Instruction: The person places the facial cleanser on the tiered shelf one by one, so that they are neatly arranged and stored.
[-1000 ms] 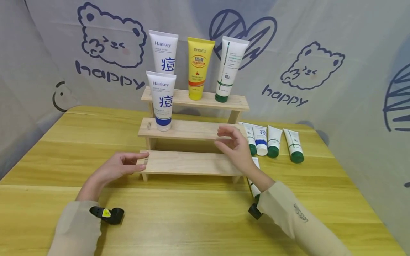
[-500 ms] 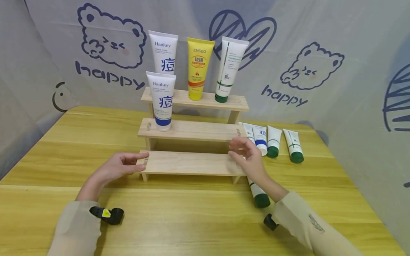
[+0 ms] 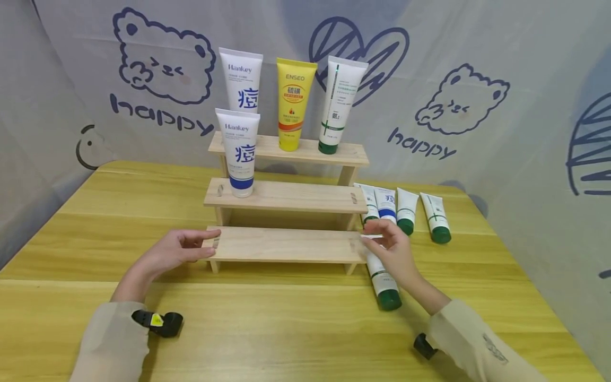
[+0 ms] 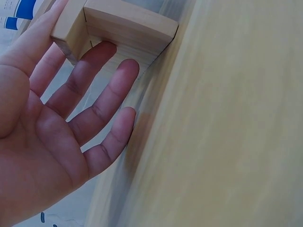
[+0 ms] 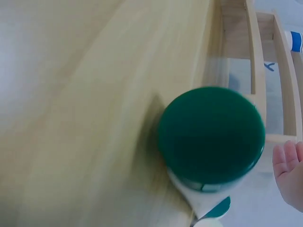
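Note:
A three-step wooden display stand (image 3: 286, 245) stands on the table. My left hand (image 3: 167, 254) holds the left end of its lowest step, thumb toward the front and index finger farther back; in the left wrist view the other fingers (image 4: 102, 111) spread loosely under the board. At the right end of that step my right hand (image 3: 393, 252) has bent fingers apart, with nothing between them. Below it lies a white tube with a green cap (image 3: 389, 298), partly hidden by the hand; the green cap (image 5: 210, 135) looms large in the right wrist view.
On the top step stand a white Hankey tube (image 3: 241, 79), a yellow tube (image 3: 293, 103) and a white-green tube (image 3: 341, 103). Another Hankey tube (image 3: 238, 154) is on the middle step's left. Several tubes lie right of the stand, one white-green tube (image 3: 436, 217) apart. A printed cloth (image 3: 305, 32) hangs behind.
My right hand has moved down and right, from over the middle step to the lowest step's right end, uncovering more of the lying green-capped tube. My left hand stays put.

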### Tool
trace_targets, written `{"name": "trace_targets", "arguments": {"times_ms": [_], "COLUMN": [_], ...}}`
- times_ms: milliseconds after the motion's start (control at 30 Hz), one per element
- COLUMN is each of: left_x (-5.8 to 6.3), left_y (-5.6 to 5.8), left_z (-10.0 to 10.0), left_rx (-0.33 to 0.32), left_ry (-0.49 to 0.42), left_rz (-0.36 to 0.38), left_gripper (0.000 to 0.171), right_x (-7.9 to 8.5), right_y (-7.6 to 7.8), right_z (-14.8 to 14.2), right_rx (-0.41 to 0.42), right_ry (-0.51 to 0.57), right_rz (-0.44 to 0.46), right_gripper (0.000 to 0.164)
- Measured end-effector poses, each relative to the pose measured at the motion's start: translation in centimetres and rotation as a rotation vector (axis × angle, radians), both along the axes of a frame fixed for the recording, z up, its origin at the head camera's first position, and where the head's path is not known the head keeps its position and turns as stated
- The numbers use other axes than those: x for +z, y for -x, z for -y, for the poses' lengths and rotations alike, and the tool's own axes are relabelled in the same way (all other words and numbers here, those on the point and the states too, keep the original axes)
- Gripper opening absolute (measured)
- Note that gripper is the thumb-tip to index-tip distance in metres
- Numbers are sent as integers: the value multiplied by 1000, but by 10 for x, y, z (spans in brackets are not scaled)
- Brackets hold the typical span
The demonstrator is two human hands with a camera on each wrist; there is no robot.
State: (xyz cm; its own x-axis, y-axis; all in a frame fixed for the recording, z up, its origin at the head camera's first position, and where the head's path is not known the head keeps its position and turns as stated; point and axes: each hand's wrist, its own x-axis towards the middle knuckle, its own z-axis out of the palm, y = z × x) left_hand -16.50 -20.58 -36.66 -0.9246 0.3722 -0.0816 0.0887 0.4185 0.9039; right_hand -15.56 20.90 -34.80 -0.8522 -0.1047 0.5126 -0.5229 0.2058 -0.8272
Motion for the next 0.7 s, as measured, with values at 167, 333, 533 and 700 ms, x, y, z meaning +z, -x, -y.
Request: {"name": "trace_targets", "arguments": {"times_ms": [167,333,533,700], "left_x": [1,2,1,1], "left_y": [0,0,0,0], "left_z": [0,-1,-1,-1], "left_rx": [-5,-5,-10,-11], "left_ry": [1,1,16,20], "left_rz": [-3,-4,-6,-6], "left_gripper": [53,53,53,53], "right_x": [-5,-11,-17,-21], "right_y": [-4,-10,-15,-16], "right_z": [-12,-23,-34,-42], "right_rx": [-26,-54,-84,-117], "right_ry": [0,-33,-77,-185], "right_rz": [31,37,38,79], "right_gripper": [22,20,19,21]}}
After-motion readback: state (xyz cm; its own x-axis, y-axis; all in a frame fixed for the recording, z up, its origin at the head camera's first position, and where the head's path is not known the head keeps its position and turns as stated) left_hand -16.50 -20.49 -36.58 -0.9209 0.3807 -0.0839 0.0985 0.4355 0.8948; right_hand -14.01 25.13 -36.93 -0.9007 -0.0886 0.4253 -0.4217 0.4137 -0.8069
